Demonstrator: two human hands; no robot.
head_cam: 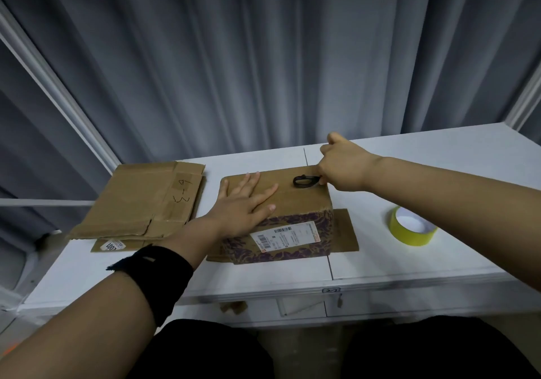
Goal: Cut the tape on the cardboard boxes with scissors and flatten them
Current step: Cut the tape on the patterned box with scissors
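Note:
A closed cardboard box with a purple-patterned front and a white shipping label stands in the middle of the white table. My left hand lies flat on its top, fingers spread. My right hand is at the box's far right top edge, fingers curled round a pair of scissors. Only one black handle loop shows; the blades are hidden by the hand.
Flattened cardboard marked with handwriting lies on the table's left part. Another flat sheet sticks out from under the box. A roll of yellow tape sits to the right. Grey curtains hang behind the table.

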